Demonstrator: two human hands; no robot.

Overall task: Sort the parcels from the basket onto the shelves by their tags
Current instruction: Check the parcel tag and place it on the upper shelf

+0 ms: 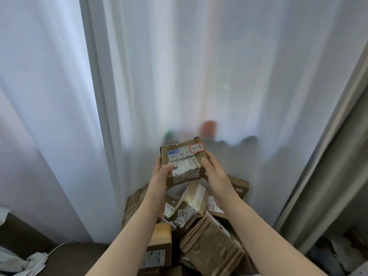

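Parcel [182, 164] gripped at its 2 side edges by left hand [161, 176] and right hand [214, 174], clear above piled boxes [209, 242]

One parcel [183, 162] is held up, with one red-edged tag [196, 147] and one printed label [184, 167] on its face. Two hands grip it: the left hand [161, 176] and the right hand [216, 174]. Below that parcel, a heap of parcels [209, 242] shows at least six boxes. Far to its lower left lies one white cable [59, 246].

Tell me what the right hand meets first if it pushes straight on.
Likely the white curtain: the right hand, holding the tagged parcel, points up and away toward it; depth is unclear.
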